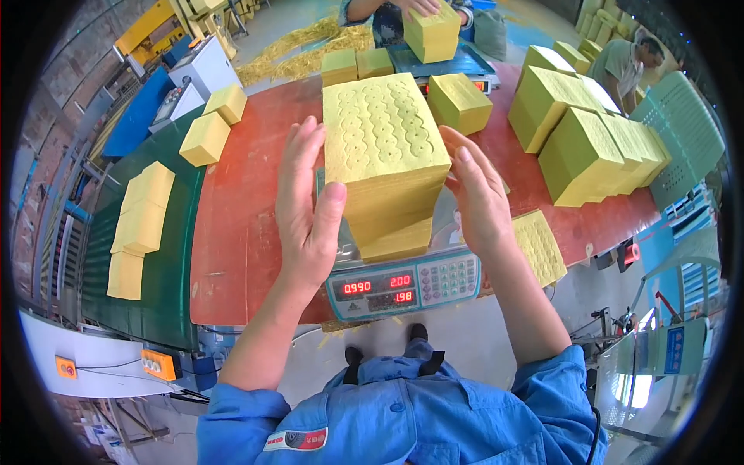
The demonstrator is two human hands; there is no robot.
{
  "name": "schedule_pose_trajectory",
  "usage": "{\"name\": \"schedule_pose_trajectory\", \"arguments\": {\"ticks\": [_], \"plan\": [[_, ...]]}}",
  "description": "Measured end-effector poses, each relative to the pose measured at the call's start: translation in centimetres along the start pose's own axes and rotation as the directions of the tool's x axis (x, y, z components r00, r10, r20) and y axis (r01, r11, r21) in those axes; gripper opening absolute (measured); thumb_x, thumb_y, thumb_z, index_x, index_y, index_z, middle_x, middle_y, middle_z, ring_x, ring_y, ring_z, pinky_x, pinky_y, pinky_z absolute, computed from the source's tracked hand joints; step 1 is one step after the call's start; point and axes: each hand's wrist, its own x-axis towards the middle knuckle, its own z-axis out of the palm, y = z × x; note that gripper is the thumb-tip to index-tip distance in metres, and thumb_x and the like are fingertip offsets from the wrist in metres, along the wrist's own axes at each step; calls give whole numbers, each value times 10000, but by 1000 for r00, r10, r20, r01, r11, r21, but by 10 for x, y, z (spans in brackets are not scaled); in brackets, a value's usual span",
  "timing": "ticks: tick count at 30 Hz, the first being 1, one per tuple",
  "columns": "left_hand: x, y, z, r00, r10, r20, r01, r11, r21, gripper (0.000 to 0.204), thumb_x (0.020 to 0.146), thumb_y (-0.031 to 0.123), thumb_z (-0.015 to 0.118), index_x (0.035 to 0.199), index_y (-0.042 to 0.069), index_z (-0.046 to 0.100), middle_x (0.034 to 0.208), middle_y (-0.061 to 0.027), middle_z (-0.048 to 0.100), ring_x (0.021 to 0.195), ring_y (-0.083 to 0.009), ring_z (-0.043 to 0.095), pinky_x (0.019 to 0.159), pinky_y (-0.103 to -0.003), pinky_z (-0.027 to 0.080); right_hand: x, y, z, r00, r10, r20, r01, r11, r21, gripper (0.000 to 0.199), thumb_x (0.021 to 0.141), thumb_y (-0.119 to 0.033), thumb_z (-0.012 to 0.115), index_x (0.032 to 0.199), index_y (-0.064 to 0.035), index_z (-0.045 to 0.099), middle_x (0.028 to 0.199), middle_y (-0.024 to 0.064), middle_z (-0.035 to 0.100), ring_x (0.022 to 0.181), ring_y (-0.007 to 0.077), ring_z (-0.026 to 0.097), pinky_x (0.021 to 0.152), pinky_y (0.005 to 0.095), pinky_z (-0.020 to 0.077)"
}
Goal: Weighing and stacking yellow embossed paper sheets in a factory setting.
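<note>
A tall stack of yellow paper sheets [387, 128], its top sheet embossed with rows of round marks, stands on a digital weighing scale [403, 288] with red lit digits and a keypad. My left hand [304, 205] is open along the stack's left side, fingers pointing away from me and thumb near its front corner. On the other side my right hand [479, 192] is open too, fingers stretched close to the right face. Whether either palm touches the paper I cannot tell. Beneath my right forearm lies another embossed yellow stack [540, 248], partly hidden.
A red tabletop [240, 240] carries the scale. Yellow paper blocks [585, 155] crowd its right side, by a green plastic chair [682, 139]. Several blocks [143, 209] sit on a green conveyor belt [167, 256] at left. Across the table, another person's hand [418, 6] rests on a stack.
</note>
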Motion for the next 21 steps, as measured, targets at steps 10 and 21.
{"name": "schedule_pose_trajectory", "arguments": {"ticks": [10, 21], "plan": [[-30, 11, -28, 964, -158, -213, 155, 987, -33, 449, 1056, 198, 431, 1448, -23, 428, 1515, -170, 442, 1459, -287, 348, 1203, -464, 256, -49, 16, -20, 981, 44, -190, -4, 978, 207, 452, 1069, -300, 467, 1414, -12, 518, 1394, 142, 580, 1280, 223, 546, 1046, 374, 429], [-47, 15, -28, 975, -162, -154, 144, 982, -124, 451, 1012, 115, 548, 1433, -9, 443, 1493, -151, 452, 1418, -247, 401, 1189, -491, 281, -77, 20, -15, 981, 77, -180, -32, 969, 243, 439, 1079, -289, 439, 1403, -5, 520, 1356, 149, 601, 1241, 229, 574, 1020, 378, 448]]}}
